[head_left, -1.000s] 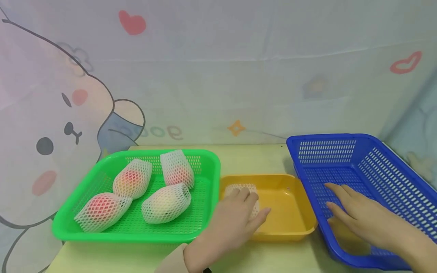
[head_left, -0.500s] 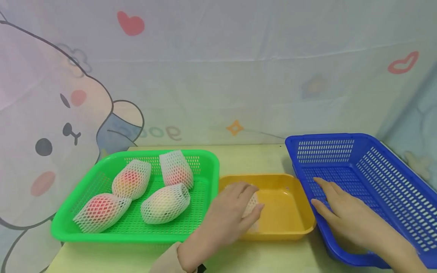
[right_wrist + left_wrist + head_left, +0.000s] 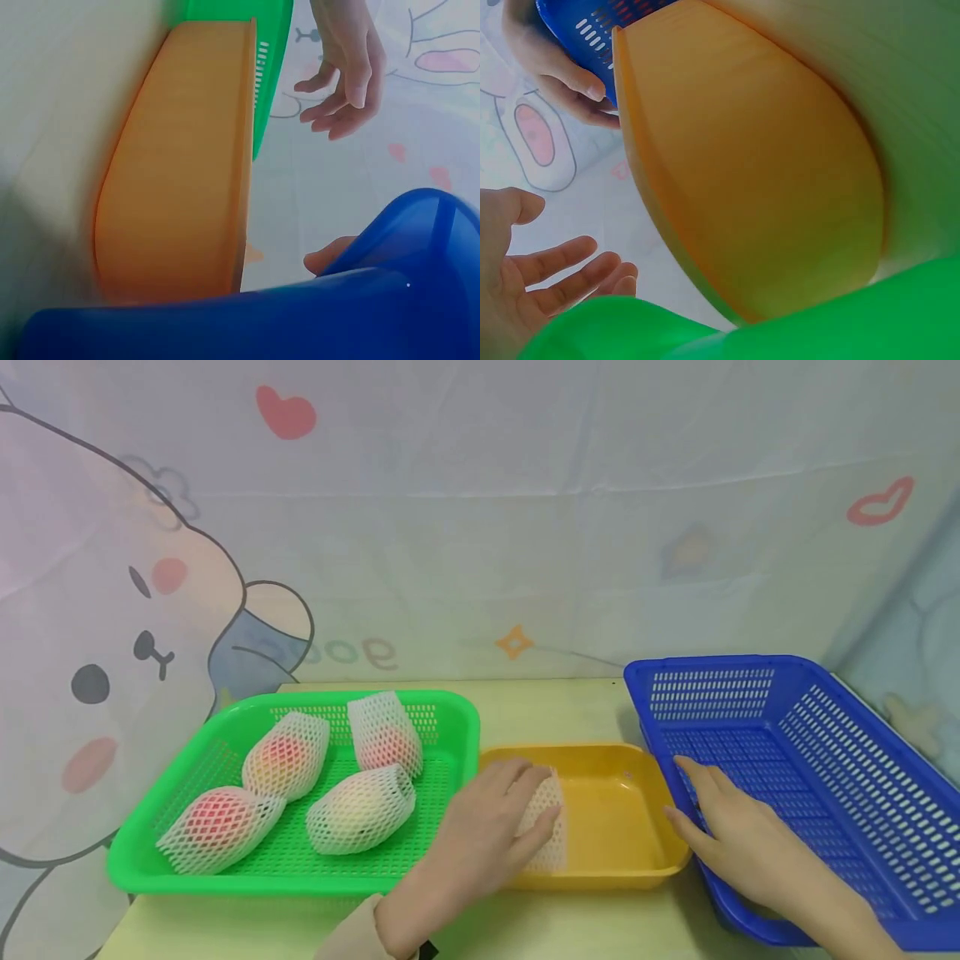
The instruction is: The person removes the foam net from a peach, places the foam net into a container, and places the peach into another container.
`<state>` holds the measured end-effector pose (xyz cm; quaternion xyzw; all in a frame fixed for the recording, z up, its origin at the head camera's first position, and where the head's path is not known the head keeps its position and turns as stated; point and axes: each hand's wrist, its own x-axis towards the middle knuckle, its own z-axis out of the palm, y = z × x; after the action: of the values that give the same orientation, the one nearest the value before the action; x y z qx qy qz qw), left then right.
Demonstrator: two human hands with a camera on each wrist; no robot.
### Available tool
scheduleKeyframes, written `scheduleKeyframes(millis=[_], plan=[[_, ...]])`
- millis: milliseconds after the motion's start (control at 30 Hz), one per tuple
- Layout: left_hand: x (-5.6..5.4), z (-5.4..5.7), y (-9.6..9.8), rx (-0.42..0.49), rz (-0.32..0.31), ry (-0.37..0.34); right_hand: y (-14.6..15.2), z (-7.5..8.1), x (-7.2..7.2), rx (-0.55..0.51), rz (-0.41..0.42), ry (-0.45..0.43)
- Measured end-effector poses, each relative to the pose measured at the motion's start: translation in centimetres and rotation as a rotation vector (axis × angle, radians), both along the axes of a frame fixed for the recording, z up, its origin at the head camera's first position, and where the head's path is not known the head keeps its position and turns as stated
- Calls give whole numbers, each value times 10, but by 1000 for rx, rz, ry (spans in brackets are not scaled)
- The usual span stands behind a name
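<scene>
1. Both hands had just shifted leftward; the left hand (image 3: 480,822) uncovered more of the foam net (image 3: 553,827), apparently released; the right hand (image 3: 738,839) hung over the blue basket's (image 3: 750,768) rim.
2. Fingers loosely spread; nothing visibly held.
3. The net lay in the yellow tray (image 3: 615,822); four netted fruits (image 3: 283,758) lay in the green basket (image 3: 300,883).

The tray (image 3: 621,817) is yellow, the netting (image 3: 552,828) white.

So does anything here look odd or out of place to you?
One small thing: the white foam net in the yellow tray looks flat, with no fruit showing in it, while the four fruits in the green basket are netted. The left hand partly hides it. I see nothing spilled or damaged.
</scene>
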<state>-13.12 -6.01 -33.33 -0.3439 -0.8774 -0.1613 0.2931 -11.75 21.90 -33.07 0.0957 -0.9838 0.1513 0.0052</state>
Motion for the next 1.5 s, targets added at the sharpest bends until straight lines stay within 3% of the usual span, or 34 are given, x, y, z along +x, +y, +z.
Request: scheduleKeyframes(millis=[233,667,1133,1500], plan=[[-1,-3,-9,3,27,-3,-6,-3,3,0,11,2],[-3,-7,-19,12,58,19,-9,-6,5,10,57,117],[-6,-6,-28,-13,111,-2,-11,-8,6,30,64,127],[-11,-7,-45,-32,117,-39,-10,-7,6,27,67,126]])
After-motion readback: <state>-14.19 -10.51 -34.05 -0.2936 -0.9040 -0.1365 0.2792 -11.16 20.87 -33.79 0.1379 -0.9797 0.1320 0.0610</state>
